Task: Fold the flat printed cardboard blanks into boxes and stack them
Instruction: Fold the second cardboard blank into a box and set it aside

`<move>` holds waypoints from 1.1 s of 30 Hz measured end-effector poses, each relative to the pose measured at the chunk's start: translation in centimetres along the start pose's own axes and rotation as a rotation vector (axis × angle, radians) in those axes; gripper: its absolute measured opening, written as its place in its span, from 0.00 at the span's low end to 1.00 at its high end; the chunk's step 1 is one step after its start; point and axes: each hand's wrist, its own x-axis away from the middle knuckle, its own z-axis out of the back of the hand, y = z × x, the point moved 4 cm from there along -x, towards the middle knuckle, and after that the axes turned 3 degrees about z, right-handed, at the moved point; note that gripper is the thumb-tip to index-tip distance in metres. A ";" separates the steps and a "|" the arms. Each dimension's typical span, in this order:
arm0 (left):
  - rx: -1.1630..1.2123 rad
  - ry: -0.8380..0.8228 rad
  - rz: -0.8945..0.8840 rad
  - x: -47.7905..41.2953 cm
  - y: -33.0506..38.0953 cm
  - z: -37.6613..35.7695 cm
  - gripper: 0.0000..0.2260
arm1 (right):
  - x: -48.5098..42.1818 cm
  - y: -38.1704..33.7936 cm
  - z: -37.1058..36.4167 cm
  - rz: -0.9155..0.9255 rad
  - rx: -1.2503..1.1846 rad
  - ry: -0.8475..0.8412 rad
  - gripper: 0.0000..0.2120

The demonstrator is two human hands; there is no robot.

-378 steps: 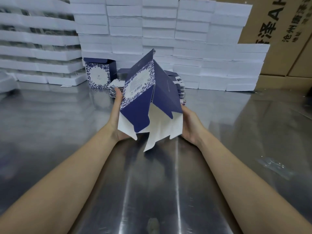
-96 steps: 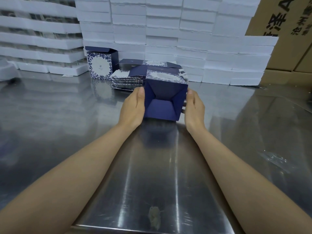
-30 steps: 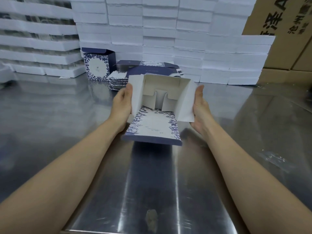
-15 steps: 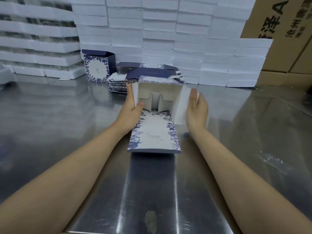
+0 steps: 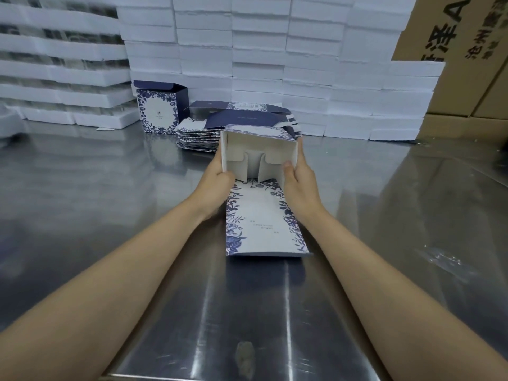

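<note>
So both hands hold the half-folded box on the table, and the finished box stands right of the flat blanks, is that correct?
No: the head view shows the finished box left of the flat blanks. The left hand and right hand do hold the half-folded box on the table.

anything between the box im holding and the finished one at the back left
Yes: the pile of flat blanks lies directly behind the held box, across the straight path to the finished box. Lifting over it should clear.
</note>
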 end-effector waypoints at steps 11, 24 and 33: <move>0.005 0.069 -0.017 0.8 2.1 -1.2 0.38 | 0.5 -6.7 -0.6 0.908 0.427 -0.079 0.14; -0.064 -0.072 -0.091 2.5 4.1 -3.3 0.40 | -4.4 -0.7 -2.2 -0.162 0.553 -0.167 0.11; -0.110 -0.044 -0.106 2.3 3.4 -3.4 0.41 | -3.7 -0.8 -2.6 -0.319 0.309 -0.288 0.14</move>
